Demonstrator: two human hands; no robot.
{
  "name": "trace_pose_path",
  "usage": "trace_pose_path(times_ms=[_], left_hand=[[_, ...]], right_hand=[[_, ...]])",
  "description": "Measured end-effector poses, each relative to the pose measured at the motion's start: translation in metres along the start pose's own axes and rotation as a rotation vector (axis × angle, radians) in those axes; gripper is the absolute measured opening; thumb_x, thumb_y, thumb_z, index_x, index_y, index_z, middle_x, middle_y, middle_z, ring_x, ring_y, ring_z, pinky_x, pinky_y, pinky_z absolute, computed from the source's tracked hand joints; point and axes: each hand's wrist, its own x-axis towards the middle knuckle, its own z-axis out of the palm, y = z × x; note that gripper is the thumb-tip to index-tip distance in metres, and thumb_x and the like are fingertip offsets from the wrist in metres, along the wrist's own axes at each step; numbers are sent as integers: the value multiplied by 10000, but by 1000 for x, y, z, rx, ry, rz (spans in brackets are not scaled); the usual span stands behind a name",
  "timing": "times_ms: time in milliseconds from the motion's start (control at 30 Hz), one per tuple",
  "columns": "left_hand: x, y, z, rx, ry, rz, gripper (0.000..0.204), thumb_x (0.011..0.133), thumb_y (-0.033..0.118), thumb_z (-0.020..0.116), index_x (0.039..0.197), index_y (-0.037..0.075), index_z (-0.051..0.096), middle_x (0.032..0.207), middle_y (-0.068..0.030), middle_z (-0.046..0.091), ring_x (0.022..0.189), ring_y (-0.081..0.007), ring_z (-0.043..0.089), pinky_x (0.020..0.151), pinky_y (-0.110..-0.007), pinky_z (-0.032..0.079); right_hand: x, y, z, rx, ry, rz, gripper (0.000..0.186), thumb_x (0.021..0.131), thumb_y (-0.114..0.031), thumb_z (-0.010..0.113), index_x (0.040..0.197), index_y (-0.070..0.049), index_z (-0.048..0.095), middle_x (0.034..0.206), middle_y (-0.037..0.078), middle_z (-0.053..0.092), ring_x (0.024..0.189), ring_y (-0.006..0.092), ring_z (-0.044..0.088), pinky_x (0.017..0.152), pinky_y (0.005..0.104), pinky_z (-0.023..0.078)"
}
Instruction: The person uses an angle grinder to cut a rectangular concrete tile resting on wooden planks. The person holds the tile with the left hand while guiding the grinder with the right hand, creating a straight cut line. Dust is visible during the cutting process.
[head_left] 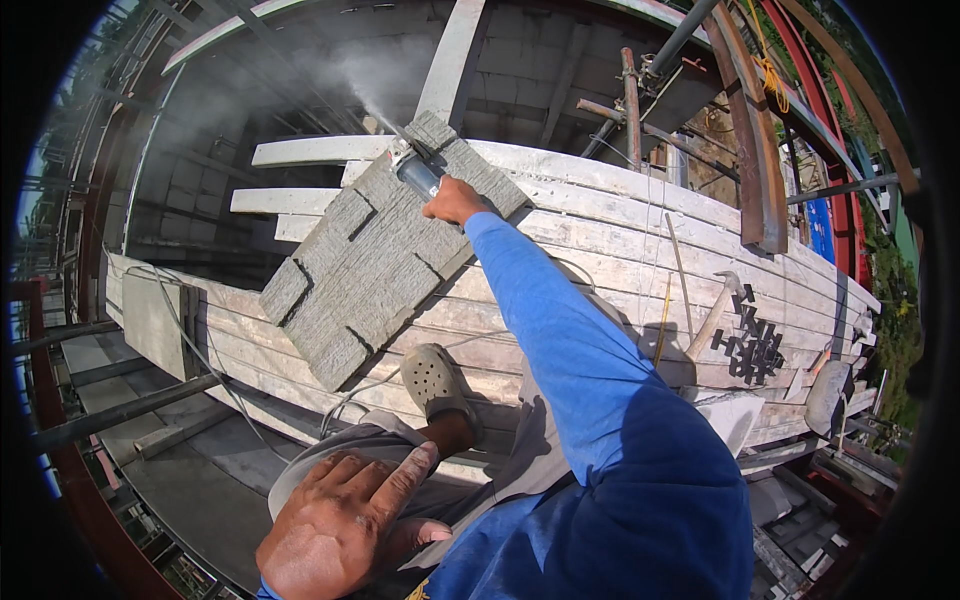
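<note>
Up on the scaffold, the grey textured slab (375, 255) lies slanted across the stacked pale planks (620, 260), its far corner jutting past their edge so the cut runs over open air. At that corner, just beyond the fingers of the right hand (453, 201), an angle grinder (412, 168) bites the slab and throws a dust plume (370, 70) away from the person. Those fingers are wrapped tight round the grinder's body. A foot in a beige clog (437, 380) stands just below the slab. The left hand (340, 520) rests on the knee, fingers loosely spread and holding nothing. A hammer (712, 315) lies well off to the right.
</note>
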Motion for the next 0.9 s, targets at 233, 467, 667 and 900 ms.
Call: trace_pose_path(times_ms=[233,467,667,900], left_hand=[[0,2,-3,-21,-30,23,824,897,608,790,1494,55,660,1051,-187,776,1020,-378,761,1002,-507,579],[-2,5,-4,-32,-28,26,819,897,606,789,1489,54,663,1049,-186,774,1018,-378,762,1002,-511,580],[1,10,-4,27,-52,19,821,898,612,787,1488,54,664,1044,-189,776,1022,-382,762,1001,-510,581],[-5,-11,3,-10,-58,82,827,901,621,783,1488,51,665,1030,-186,776,1017,-380,763,986,-500,583]], right_hand=[[-2,-1,-1,4,-3,14,796,760,-373,911,1397,26,650,1374,253,729,1285,392,714,1112,449,570],[-9,5,1,26,30,-16,735,760,-348,900,1345,34,671,1327,266,744,1244,402,731,1092,448,577],[-10,9,4,12,19,-2,754,766,-355,907,1364,29,656,1345,262,736,1252,400,727,1093,451,576],[-15,7,1,16,-3,8,784,783,-365,907,1401,32,631,1370,254,726,1274,404,716,1105,454,572]])
